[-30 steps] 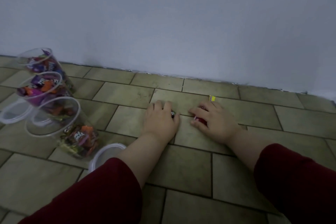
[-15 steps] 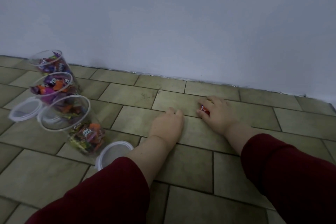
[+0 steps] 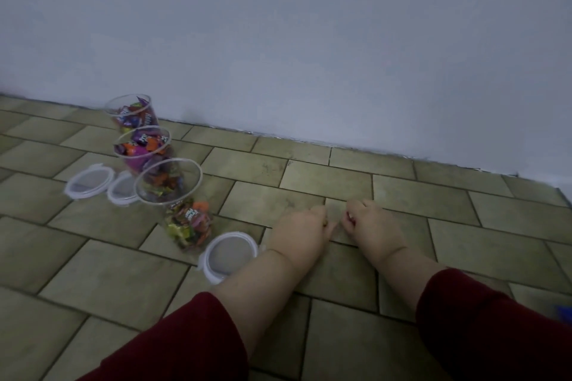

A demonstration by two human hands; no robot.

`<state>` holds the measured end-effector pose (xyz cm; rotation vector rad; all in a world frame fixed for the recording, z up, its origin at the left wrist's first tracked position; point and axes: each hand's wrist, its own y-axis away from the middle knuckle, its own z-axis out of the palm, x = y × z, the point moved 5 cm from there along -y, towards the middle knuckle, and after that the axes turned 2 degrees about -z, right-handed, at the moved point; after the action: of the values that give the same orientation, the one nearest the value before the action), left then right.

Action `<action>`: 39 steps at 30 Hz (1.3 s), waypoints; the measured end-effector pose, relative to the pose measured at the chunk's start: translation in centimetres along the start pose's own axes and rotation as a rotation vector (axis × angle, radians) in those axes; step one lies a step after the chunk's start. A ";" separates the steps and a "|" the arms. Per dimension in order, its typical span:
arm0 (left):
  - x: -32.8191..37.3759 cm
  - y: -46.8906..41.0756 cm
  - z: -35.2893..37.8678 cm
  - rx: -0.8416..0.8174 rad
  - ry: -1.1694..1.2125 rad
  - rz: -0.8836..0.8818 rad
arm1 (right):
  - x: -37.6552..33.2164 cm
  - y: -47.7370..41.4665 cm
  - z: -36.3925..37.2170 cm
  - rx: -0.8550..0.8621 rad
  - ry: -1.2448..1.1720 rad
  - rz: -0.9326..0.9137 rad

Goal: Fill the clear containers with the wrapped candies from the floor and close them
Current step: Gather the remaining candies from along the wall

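Hands: we see both low in the middle of the frame, resting on the greenish-brown tiled floor (image 3: pixel 325 170), close together but not touching.
Right hand (image 3: pixel 373 226): its fingers (image 3: pixel 356 210) are curled under. A sliver of a red wrapped candy (image 3: pixel 349 216) shows pinched at the fingertips, on the side facing the other hand.
Left hand (image 3: pixel 298 230): the fingers are tucked into a fist. We cannot tell whether anything sits inside; a pale speck by the thumb is too small to name.
Nearest clear plastic container (image 3: pixel 182 213): it stands open, left of the left hand, partly filled with orange and yellow wrapped candies.
Middle clear container (image 3: pixel 144 150): it stands behind the nearest one, open, with candies close to its rim.
Far clear container (image 3: pixel 133 111): it is in the upper left by the pale bluish wall (image 3: pixel 309 40), open and also holding candies.
Near white-rimmed round lid (image 3: pixel 229 254): it lies flat between the nearest container and the left wrist.
Two other white-rimmed lids (image 3: pixel 89 179): they lie flat at the left of the frame, beside the containers.
Dark red sleeves (image 3: pixel 185 343): we see them along the bottom edge.
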<state>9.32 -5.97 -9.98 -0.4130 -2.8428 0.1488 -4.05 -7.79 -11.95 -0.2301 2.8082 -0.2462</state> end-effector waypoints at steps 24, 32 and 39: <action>-17.9 2.4 -15.7 0.233 0.249 0.182 | -23.0 -8.3 -3.6 0.417 -1.534 0.499; -20.7 7.1 -14.5 0.427 0.525 0.063 | -25.8 -9.1 -4.1 0.344 -1.206 0.151; -21.0 7.8 -12.2 0.397 0.742 -0.055 | -28.9 -7.1 -4.1 0.178 -0.622 -0.361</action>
<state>34.16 -3.87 -4.47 -0.2342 -2.0299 0.4365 22.66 -8.75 1.72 -0.6483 2.1039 -0.4192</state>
